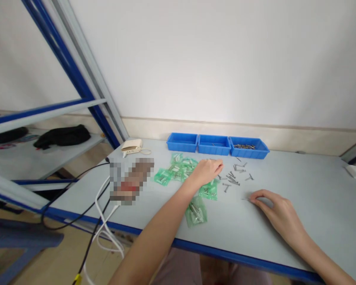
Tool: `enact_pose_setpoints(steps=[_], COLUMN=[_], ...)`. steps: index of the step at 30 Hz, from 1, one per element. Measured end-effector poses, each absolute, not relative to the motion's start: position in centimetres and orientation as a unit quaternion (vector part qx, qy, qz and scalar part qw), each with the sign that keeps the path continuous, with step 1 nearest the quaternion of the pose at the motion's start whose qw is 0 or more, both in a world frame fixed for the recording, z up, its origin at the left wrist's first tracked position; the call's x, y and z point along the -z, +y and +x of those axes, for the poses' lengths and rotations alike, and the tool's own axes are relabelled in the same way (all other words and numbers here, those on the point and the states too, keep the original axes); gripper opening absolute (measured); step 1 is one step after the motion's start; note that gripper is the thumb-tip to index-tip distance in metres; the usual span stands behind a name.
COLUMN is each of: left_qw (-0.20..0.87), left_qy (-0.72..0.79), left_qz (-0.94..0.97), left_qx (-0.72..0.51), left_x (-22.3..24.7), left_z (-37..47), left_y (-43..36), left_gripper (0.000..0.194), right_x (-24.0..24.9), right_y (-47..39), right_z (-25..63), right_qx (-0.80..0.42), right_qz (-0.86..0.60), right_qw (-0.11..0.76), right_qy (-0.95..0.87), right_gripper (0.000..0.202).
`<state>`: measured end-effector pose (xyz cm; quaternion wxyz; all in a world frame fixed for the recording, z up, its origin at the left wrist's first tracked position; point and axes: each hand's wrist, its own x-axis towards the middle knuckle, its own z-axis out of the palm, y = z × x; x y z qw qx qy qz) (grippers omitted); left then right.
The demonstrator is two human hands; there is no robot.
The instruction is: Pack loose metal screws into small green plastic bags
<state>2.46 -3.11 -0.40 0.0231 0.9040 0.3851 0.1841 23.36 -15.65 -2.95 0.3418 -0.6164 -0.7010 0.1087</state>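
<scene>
My left hand (208, 172) is closed over the table beside the green plastic bags (189, 163), at the left edge of the loose screws (232, 179). Whatever its fingers hold, if anything, is hidden. My right hand (274, 208) rests low at the right, thumb and forefinger pinched on a thin metal screw (245, 199) that points left. Small metal and white parts show through the bags. One more green bag (196, 211) lies nearer the table's front edge.
Three blue bins stand in a row at the back: a left bin (182, 142), a middle bin (214, 145) and a right bin (248, 147) with screws inside. A cream-coloured device (132, 146), a pixelated patch and white cables (102, 215) are at the left.
</scene>
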Motion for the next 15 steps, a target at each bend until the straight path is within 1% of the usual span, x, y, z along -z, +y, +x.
enact_pose_setpoints(steps=[3, 7, 12, 15], left_qw=[0.039, 0.064, 0.055, 0.030], left_qy=[0.377, 0.356, 0.362, 0.375], left_qz=[0.905, 0.908, 0.907, 0.903], left_qx=[-0.193, -0.211, -0.210, -0.207], left_x=[0.3, 0.3, 1.0, 1.2], left_z=[2.5, 2.5, 2.6, 2.7], left_y=[-3.4, -3.7, -3.1, -2.8], left_gripper=[0.027, 0.034, 0.028, 0.025], right_x=[2.2, 0.8, 1.0, 1.8], right_y=[-13.6, -8.8, -4.8, -4.8], right_z=[23.2, 22.3, 20.6, 20.3], right_qx=[-0.118, -0.138, -0.243, -0.294], right_qz=[-0.610, -0.590, -0.531, -0.513], right_qw=[0.375, 0.436, 0.522, 0.536], right_qy=[-0.688, -0.666, -0.622, -0.603], right_gripper=[0.021, 0.022, 0.030, 0.035])
